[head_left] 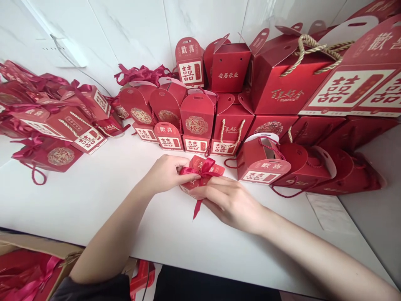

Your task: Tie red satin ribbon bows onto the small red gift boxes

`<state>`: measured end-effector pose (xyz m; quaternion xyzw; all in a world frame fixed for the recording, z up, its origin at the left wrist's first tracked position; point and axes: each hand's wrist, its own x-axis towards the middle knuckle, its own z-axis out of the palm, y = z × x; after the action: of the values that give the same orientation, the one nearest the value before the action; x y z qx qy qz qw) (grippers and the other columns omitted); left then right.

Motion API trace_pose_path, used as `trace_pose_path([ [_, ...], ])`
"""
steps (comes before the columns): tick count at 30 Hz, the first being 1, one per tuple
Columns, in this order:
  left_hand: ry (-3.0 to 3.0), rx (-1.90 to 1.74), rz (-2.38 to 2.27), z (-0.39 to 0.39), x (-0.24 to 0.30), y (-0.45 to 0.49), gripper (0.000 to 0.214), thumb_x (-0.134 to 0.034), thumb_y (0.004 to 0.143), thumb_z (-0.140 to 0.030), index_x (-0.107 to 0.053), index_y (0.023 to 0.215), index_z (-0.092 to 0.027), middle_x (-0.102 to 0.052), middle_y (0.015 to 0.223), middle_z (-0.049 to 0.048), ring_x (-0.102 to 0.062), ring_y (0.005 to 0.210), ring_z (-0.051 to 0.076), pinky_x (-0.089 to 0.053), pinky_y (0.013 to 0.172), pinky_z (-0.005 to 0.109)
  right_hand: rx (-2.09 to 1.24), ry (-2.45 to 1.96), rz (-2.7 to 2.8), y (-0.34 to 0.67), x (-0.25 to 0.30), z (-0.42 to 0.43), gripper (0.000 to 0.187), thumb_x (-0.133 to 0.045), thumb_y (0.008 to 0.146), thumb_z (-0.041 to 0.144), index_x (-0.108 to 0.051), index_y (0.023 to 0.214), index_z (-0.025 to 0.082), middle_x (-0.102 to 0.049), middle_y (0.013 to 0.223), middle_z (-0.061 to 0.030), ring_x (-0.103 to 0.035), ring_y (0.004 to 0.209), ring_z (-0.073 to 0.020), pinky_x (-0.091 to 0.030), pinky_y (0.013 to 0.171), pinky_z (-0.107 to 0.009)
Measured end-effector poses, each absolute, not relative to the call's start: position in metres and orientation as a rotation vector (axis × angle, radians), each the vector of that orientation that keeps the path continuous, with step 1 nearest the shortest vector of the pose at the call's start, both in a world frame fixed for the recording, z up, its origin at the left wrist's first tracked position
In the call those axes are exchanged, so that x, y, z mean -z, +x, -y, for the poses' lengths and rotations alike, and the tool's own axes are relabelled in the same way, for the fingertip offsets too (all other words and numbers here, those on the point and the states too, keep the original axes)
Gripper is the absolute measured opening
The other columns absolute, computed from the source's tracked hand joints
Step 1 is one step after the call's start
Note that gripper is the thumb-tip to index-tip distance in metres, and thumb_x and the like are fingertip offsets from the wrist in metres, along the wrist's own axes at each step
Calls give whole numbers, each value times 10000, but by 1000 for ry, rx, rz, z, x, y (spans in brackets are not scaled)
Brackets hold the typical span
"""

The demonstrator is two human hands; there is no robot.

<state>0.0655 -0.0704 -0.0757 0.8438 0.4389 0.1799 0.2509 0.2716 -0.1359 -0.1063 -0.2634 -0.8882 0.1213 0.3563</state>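
A small red gift box (196, 162) sits on the white table near its middle, with a dark red satin ribbon (206, 166) tied in a bow on top. My left hand (169, 173) pinches the bow's left loop between thumb and forefinger. From the right, my right hand (233, 200) is closed at the box's front, its fingers on the ribbon just under the knot. One ribbon tail hangs down in front of the box. The right hand covers much of the box's lower side.
Rows of red gift boxes (198, 115) stand along the tiled wall. Larger boxes with rope handles (294, 79) are stacked at right. Ribboned boxes (46, 152) pile up at left, and loose ribbons (144, 75) lie behind. A cardboard carton (70, 251) is below the table's front edge.
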Motion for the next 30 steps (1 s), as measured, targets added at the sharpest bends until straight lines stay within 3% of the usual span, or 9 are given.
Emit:
trace_pose_path([
  [9, 2337, -492, -1285, 71, 79, 68, 495, -630, 804, -461, -302, 568, -178, -302, 521, -58, -295, 518, 82, -222, 492, 230, -26, -547, 2518, 275, 103, 133, 279, -430, 961, 61, -672, 864, 160, -650, 661, -35, -560, 670, -183, -438, 632, -318],
  [12, 2317, -479, -1234, 70, 80, 66, 504, -642, 798, -474, -307, 568, -176, -294, 530, -59, -289, 523, 80, -225, 492, 227, -171, -499, 2544, 278, 96, 134, 262, -448, 969, 89, -683, 890, 175, -679, 692, -31, -570, 709, -178, -447, 669, -318],
  [15, 2280, -468, -1114, 68, 82, 64, 482, -650, 797, -479, -367, 563, -167, -328, 534, -60, -305, 526, 77, -237, 492, 221, -581, -472, 2468, 285, 83, 135, 129, -566, 953, 234, -685, 988, 198, -722, 811, -29, -613, 779, -167, -483, 725, -301],
  [17, 2240, -462, -1046, 67, 82, 62, 448, -661, 790, -469, -422, 569, -161, -354, 539, -58, -317, 530, 77, -240, 489, 219, -773, -600, 2307, 290, 78, 132, 187, -609, 932, 325, -667, 1069, 212, -730, 982, -44, -641, 905, -175, -492, 838, -310],
  [20, 2119, -390, -983, 67, 81, 60, 438, -705, 746, -449, -424, 571, -162, -345, 549, -62, -310, 529, 73, -238, 482, 216, -799, -898, 2038, 293, 82, 122, 249, -519, 981, 345, -614, 1185, 240, -655, 1229, -71, -575, 1166, -217, -396, 1039, -402],
  [22, 2045, -321, -947, 68, 80, 58, 431, -728, 723, -432, -423, 579, -164, -342, 563, -63, -310, 531, 72, -245, 482, 215, -896, -979, 1945, 292, 92, 113, 262, -471, 997, 371, -603, 1186, 247, -608, 1288, -74, -519, 1242, -232, -356, 1073, -435],
  [26, 2047, -278, -950, 69, 78, 57, 393, -745, 708, -417, -471, 598, -157, -355, 585, -57, -318, 545, 76, -252, 491, 219, -1305, -963, 1800, 289, 109, 102, 321, -477, 971, 475, -581, 869, 188, -635, 1081, -63, -606, 990, -200, -471, 893, -352],
  [30, 2042, -257, -958, 69, 76, 56, 399, -720, 736, -437, -463, 608, -160, -362, 577, -55, -320, 540, 76, -246, 490, 220, -1175, -1110, 1746, 292, 104, 106, 297, -512, 943, 503, -508, 941, 206, -580, 1070, -57, -576, 830, -163, -485, 729, -304],
])
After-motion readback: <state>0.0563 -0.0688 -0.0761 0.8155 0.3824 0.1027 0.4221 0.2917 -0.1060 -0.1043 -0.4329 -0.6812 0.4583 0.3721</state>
